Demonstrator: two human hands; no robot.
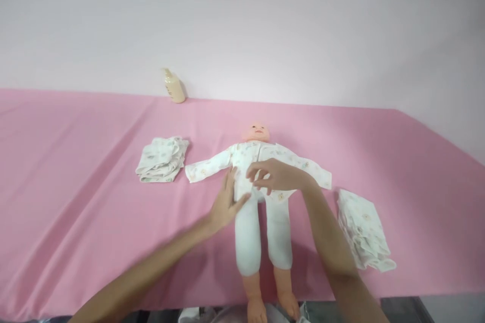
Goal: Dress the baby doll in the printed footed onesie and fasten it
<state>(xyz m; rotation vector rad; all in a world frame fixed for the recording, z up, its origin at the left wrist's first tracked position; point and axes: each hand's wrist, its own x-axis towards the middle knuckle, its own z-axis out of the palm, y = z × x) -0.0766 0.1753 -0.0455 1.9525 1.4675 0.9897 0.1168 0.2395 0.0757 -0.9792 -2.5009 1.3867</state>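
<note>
A baby doll (258,133) lies on its back with its feet toward me, wearing a white printed baby shirt (208,167) and white trousers (248,242). The shirt's sleeves spread out to both sides. Along the left edge of the doll's torso rests my left hand (226,203), fingers stretched and thumb apart, holding nothing. Over the middle of the shirt front is my right hand (278,175), its fingers loosely bent and apart. I see nothing gripped in it; whether its fingertips touch the cloth is unclear.
A pink cloth (94,242) covers the table. Folded printed clothes (162,159) lie left of the doll, and another folded printed garment (364,229) lies to the right. A cream pump bottle (175,88) stands at the back against the pale wall (242,40).
</note>
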